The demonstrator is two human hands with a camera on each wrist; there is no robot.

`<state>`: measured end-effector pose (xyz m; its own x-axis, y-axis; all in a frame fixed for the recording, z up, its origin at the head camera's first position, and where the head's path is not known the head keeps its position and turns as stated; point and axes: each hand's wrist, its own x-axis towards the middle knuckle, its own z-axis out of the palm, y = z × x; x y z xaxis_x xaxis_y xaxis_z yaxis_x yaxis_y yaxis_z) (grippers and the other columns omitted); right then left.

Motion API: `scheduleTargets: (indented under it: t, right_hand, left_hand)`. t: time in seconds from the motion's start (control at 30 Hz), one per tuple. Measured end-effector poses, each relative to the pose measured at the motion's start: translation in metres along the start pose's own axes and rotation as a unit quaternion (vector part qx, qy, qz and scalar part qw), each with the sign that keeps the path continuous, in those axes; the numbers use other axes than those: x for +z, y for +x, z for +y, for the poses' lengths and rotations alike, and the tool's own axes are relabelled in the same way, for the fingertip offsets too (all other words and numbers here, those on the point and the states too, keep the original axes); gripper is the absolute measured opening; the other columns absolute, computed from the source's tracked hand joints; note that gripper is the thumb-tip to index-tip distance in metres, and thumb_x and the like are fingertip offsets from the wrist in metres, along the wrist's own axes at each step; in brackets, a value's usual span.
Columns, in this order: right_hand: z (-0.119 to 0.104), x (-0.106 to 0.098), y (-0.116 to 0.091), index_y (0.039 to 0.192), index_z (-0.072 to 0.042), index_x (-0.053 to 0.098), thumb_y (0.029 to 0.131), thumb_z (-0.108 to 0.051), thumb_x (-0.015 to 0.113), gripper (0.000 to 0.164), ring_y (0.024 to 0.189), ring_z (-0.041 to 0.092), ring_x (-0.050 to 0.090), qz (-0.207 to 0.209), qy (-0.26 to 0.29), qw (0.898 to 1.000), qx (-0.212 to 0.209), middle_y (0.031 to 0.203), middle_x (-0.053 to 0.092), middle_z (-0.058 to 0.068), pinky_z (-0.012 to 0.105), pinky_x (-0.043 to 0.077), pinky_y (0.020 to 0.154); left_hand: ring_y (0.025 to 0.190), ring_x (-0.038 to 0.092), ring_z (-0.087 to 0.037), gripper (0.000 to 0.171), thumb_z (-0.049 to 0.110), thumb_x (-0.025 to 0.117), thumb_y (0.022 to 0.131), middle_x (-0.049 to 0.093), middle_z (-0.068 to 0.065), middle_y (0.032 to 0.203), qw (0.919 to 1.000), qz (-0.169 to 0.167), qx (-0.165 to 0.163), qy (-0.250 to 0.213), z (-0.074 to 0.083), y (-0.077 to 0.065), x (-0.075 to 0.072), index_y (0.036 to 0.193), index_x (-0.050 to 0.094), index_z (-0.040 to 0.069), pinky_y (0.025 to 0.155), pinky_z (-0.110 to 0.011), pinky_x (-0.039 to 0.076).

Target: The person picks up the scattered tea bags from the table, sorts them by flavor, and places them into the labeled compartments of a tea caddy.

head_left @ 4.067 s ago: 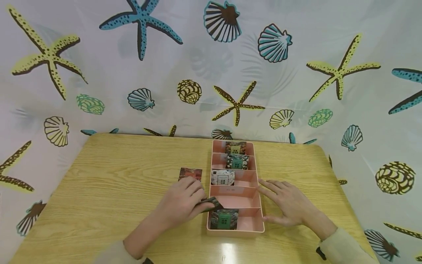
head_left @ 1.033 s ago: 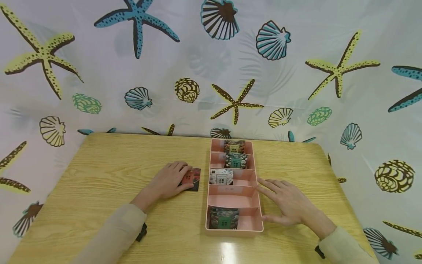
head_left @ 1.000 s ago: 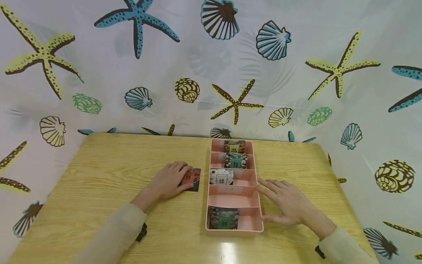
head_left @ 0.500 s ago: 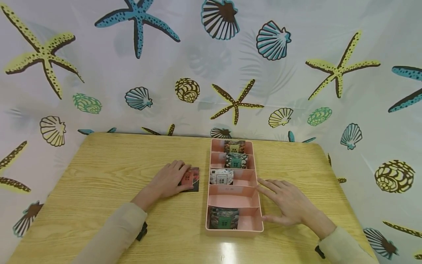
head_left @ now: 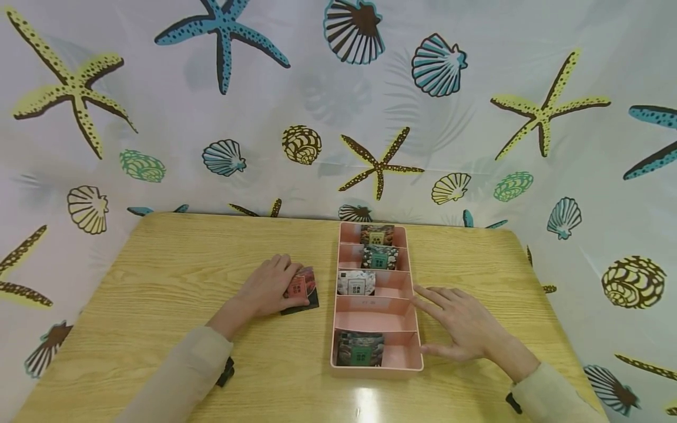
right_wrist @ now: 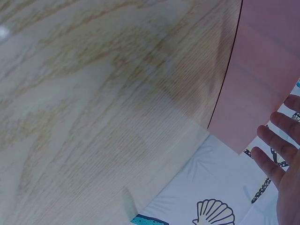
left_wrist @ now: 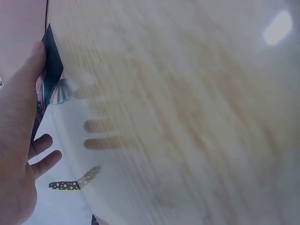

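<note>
My left hand (head_left: 268,286) pinches a red tea sachet (head_left: 298,284) on the left of the tray; a dark layer (head_left: 309,301) shows along its lower edge. In the left wrist view the thumb presses the face of the sachet (left_wrist: 54,65), which stands tilted up. The pink divided tray (head_left: 378,369) lies lengthwise mid-table. Beside its right wall, my right hand (head_left: 457,322) is spread, fingertips at the wall. From back to front the tray holds a gold-labelled sachet (head_left: 376,236), a teal one (head_left: 379,258), a white one (head_left: 357,284), a bare compartment and green ones (head_left: 361,350).
The wooden table (head_left: 211,252) reaches back to a white curtain (head_left: 254,117) printed with shells and starfish. Low dividers (head_left: 378,298) split the tray into several compartments. In the right wrist view the tray's side wall (right_wrist: 255,70) rises from the table.
Earlier the left hand held a dark sachet over the tray; it then moved left to the red one. Since then the red sachet has shifted left and tilted. The right hand stays put.
</note>
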<state>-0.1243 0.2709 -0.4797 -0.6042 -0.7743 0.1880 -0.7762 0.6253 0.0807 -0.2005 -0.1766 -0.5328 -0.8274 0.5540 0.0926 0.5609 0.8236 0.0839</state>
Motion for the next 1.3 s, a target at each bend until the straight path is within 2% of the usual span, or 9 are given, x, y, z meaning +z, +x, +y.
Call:
scheduleTargets:
  t: [0.13, 0.33, 0.5, 0.67, 0.87, 1.1, 1.3]
  right_hand:
    - [0.000, 0.000, 0.000, 0.155, -0.017, 0.053, 0.094, -0.080, 0.052, 0.087, 0.132, 0.029, 0.065, -0.002, 0.001, 1.000, 0.000, 0.158, 0.056, 0.009, 0.050, 0.058, 0.101]
    - [0.000, -0.001, 0.001, 0.155, -0.017, 0.054, 0.094, -0.080, 0.052, 0.087, 0.131, 0.029, 0.065, -0.003, -0.001, 1.000, 0.000, 0.158, 0.056, 0.009, 0.049, 0.058, 0.102]
    - [0.000, -0.001, 0.000, 0.154, -0.017, 0.054, 0.094, -0.080, 0.052, 0.088, 0.130, 0.028, 0.066, -0.002, -0.004, 1.000, -0.002, 0.158, 0.057, 0.009, 0.049, 0.058, 0.101]
    - [0.000, -0.001, 0.000, 0.155, -0.018, 0.054, 0.094, -0.079, 0.053, 0.087, 0.131, 0.028, 0.065, -0.002, -0.002, 1.000, -0.002, 0.158, 0.057, 0.009, 0.049, 0.058, 0.102]
    - [0.000, -0.001, 0.001, 0.154, -0.017, 0.054, 0.093, -0.079, 0.054, 0.087, 0.130, 0.028, 0.066, -0.003, -0.004, 1.000, -0.002, 0.158, 0.057, 0.009, 0.049, 0.058, 0.101]
    - [0.000, -0.001, 0.001, 0.154, -0.017, 0.054, 0.092, -0.078, 0.057, 0.087, 0.131, 0.028, 0.065, -0.008, -0.004, 1.000, 0.000, 0.158, 0.056, 0.009, 0.049, 0.058, 0.102]
    - [0.000, -0.001, 0.001, 0.154, -0.018, 0.054, 0.093, -0.079, 0.054, 0.086, 0.130, 0.028, 0.066, -0.005, -0.005, 1.000, -0.001, 0.158, 0.057, 0.009, 0.049, 0.058, 0.101]
  left_hand:
    - [0.098, 0.056, -0.026, 0.071, 0.067, 0.068, 0.093, 0.060, -0.012, 0.112, 1.0000, 0.010, -0.002, -0.002, 0.001, -0.001, -0.004, 0.132, 0.063, 0.007, 0.084, -0.046, 0.053]
    - [0.086, 0.051, -0.022, 0.042, 0.050, 0.066, 0.102, 0.061, -0.006, 0.100, 0.9990, 0.036, -0.007, -0.023, 0.002, -0.002, -0.008, 0.114, 0.061, 0.010, 0.075, -0.040, 0.048]
    - [0.082, 0.049, -0.021, 0.027, 0.039, 0.057, 0.109, 0.059, -0.003, 0.094, 0.9992, 0.037, -0.010, -0.015, 0.007, -0.003, -0.010, 0.105, 0.055, 0.012, 0.079, -0.043, 0.049]
    - [0.084, 0.050, -0.023, 0.024, 0.034, 0.055, 0.110, 0.059, -0.005, 0.095, 0.9991, 0.042, -0.001, -0.007, 0.012, -0.003, -0.014, 0.104, 0.054, 0.011, 0.084, -0.046, 0.050]
    - [0.081, 0.046, -0.022, 0.023, 0.033, 0.055, 0.110, 0.057, -0.004, 0.093, 0.9982, 0.059, 0.005, 0.007, 0.015, -0.002, -0.020, 0.102, 0.053, 0.012, 0.082, -0.044, 0.048]
    - [0.074, 0.036, -0.018, 0.026, 0.031, 0.058, 0.109, 0.049, -0.002, 0.083, 0.9933, 0.106, -0.009, -0.044, 0.023, 0.003, -0.037, 0.093, 0.049, 0.013, 0.071, -0.032, 0.033]
    - [0.074, 0.037, -0.018, 0.024, 0.027, 0.060, 0.108, 0.048, -0.002, 0.082, 0.9882, 0.136, -0.012, -0.070, 0.032, 0.007, -0.050, 0.092, 0.051, 0.012, 0.070, -0.030, 0.032]
